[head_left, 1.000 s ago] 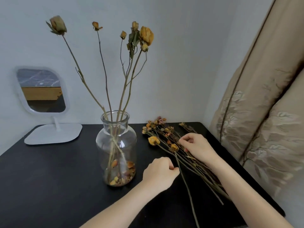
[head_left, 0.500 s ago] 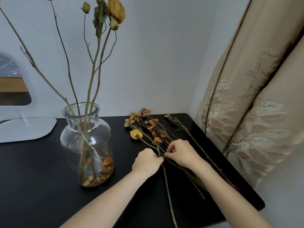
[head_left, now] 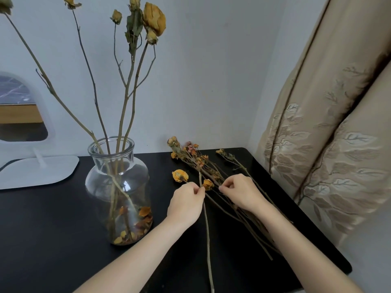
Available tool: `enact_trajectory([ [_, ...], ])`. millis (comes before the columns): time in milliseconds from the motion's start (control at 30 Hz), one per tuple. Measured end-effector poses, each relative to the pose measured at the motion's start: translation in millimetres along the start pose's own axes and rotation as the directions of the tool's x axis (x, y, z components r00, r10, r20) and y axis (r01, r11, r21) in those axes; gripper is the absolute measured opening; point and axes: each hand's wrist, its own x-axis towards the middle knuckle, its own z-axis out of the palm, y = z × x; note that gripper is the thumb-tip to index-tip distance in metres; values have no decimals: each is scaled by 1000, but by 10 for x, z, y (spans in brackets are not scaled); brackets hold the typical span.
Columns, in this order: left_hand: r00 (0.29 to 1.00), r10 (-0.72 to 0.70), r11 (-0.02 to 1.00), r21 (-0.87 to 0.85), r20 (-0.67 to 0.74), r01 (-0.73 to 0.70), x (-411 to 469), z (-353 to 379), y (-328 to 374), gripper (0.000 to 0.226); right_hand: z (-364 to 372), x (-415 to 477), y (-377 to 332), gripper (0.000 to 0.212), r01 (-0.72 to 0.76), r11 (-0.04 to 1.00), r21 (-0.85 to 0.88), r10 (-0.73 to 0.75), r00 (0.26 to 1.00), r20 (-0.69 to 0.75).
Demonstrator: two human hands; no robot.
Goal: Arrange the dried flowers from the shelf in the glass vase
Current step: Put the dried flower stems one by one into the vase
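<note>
Head view: one clear glass vase (head_left: 118,187) stands upright on a black desk (head_left: 42,240), left of centre. Four long dried stems (head_left: 127,92) rise through its neck and fan apart above; the flower heads seen at their tips number about six, the largest a yellow bloom (head_left: 154,19) at upper centre. Loose orange and brown petals (head_left: 135,225) lie on the bottom of the vase.

To the right of the vase, a loose bundle of dried flowers (head_left: 201,161) lies flat on the desk, its small heads pointing toward the back wall and its bare ends toward the near edge; the stems overlap too much to count. One yellow head (head_left: 179,175) lies at the bundle's left side, near the fingers.

Two bare forearms reach in from the bottom of the frame. The left hand (head_left: 186,205) is curled with its back up, thumb and forefinger pinched on a single long stem (head_left: 207,240) that runs from the bundle past the near desk edge. The right hand (head_left: 241,191) rests over the middle of the bundle, its fingers bent inward and its thumb and forefinger pressed together just beside a small orange bud (head_left: 207,184); whether anything lies between them cannot be told. The two hands sit close together, with the bud between their fingertips.

One white-framed mirror (head_left: 23,115) stands at the far left. One beige patterned curtain (head_left: 330,134) hangs at the right.
</note>
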Motion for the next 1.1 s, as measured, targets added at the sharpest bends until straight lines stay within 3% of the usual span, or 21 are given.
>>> enact_trajectory([
  [200,995,94,987,-125,-30,-97,-47,-245,179,28,-230,21,-152,14,65,973,221,-39,992,-122],
  [467,951,256,933,-212,-174,-290,-295,-949,525,26,-647,57,-724,18,227,897,379,-111,946,-304],
  [633,856,386,885,-124,-345,-449,-491,-1617,778,26,-852,-71,-1229,16,356,752,554,-146,911,-386],
  [867,710,417,841,-55,-567,-537,-438,-2365,1039,28,-1105,-279,-1980,20,510,520,685,-197,852,-485],
  [967,647,454,832,31,-612,-554,-372,-2530,1095,28,-1174,-333,-2228,20,558,426,712,-223,828,-515],
  [1100,626,458,836,65,-631,-545,-321,-2602,1016,28,-1127,-313,-2391,21,568,371,735,-253,823,-508],
])
